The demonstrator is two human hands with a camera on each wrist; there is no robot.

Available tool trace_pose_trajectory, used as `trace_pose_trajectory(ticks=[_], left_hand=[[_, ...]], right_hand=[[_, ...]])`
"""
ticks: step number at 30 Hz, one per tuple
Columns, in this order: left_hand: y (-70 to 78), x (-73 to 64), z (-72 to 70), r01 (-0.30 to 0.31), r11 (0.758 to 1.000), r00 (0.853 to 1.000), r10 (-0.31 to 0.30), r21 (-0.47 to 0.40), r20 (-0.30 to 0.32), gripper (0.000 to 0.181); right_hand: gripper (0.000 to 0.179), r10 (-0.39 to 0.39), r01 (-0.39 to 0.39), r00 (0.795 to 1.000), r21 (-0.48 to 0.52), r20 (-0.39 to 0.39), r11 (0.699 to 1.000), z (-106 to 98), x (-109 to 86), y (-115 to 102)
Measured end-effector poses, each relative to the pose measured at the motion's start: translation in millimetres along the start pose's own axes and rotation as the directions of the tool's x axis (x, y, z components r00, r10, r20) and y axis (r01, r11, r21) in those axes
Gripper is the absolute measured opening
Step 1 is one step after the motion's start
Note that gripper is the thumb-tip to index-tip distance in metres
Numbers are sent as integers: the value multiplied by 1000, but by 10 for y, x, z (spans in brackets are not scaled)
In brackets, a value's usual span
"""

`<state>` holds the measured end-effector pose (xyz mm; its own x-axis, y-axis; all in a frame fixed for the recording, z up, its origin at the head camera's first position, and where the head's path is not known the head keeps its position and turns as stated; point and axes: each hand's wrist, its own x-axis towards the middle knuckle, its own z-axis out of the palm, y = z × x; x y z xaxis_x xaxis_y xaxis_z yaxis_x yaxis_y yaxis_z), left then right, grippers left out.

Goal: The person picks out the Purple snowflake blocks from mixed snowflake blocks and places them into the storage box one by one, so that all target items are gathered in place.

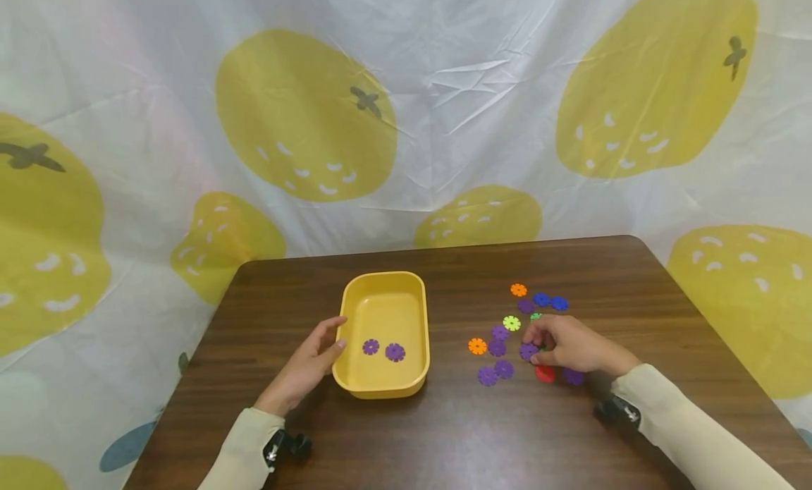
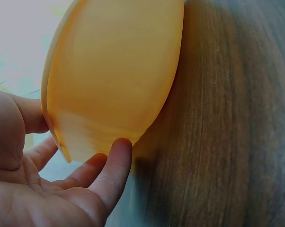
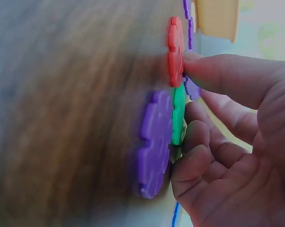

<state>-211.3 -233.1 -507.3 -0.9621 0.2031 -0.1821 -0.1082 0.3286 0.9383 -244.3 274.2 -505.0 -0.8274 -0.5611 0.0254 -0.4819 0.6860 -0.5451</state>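
My left hand (image 1: 311, 359) grips the left wall of a yellow plastic tub (image 1: 426, 335), its fingers spread about the rim. Two purple notched discs, one (image 1: 371, 347) left of the other (image 1: 395, 352), lie on the tub's floor. To the right, my right hand (image 1: 574, 343) pinches a purple notched interlocking disc (image 1: 528, 352) between thumb and fingers, low over the table. Close under this hand are a red disc (image 3: 176, 52), a green disc (image 3: 178, 116) partly hidden, and another purple disc (image 3: 155, 144).
More discs lie around the right hand: orange (image 1: 478, 346), yellow-green (image 1: 511, 323), several purple (image 1: 497, 347) and blue (image 1: 559, 303). Another orange disc (image 1: 519, 290) lies farther back. Behind the brown wooden table (image 1: 444, 441) hangs a fruit-patterned curtain (image 1: 444, 88).
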Motion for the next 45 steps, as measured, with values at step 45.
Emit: trace_pose_trajectory(ticks=[45], left_hand=[[-3, 11, -7, 9, 1000, 1000, -9, -4, 9, 54]], right_hand=[[19, -95, 113, 983, 108, -160, 988, -285, 420, -499]])
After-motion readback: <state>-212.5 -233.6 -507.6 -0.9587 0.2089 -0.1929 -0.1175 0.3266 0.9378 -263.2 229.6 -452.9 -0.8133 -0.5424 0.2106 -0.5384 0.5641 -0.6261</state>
